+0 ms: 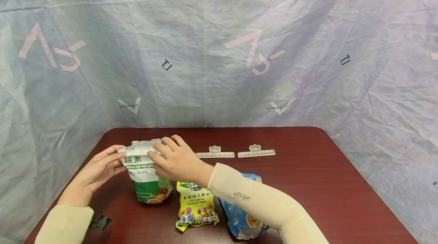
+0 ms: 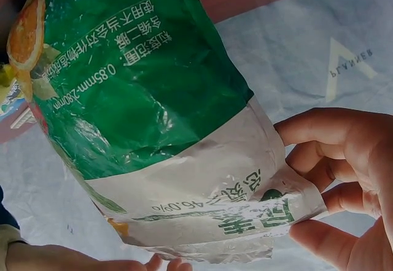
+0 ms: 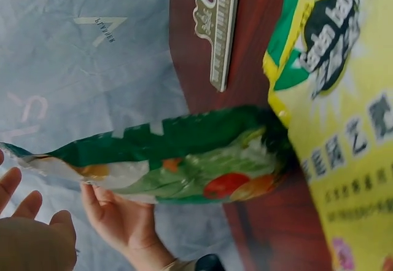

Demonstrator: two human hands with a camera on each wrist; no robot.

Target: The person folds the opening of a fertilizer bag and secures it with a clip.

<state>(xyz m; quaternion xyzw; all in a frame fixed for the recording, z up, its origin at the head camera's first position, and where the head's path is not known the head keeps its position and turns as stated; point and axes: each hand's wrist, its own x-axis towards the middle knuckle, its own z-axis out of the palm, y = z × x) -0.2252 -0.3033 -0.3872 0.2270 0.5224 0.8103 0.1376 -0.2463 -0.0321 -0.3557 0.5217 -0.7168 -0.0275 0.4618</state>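
A white and green fertilizer bag (image 1: pixel 150 181) with fruit printed on it stands near the table's left side. My left hand (image 1: pixel 102 168) pinches its upper left edge between thumb and fingers; the left wrist view shows this hand (image 2: pixel 344 179) at the bag's white corner. My right hand (image 1: pixel 179 160) is at the bag's upper right, its fingers spread and slightly bent near the top edge. In the right wrist view, fingers of the right hand (image 3: pixel 37 222) appear beside the bag's top (image 3: pixel 184 166), not closed round it. Whether they touch it is unclear.
A yellow fertilizer bag (image 1: pixel 196 206) lies right of the standing bag. Beside it a blue bag (image 1: pixel 239 217) is partly hidden under my right forearm. Two piano-keyboard clips (image 1: pixel 215 153) lie farther back on the dark red table (image 1: pixel 325 183). Fabric walls (image 1: pixel 205 65) surround the table.
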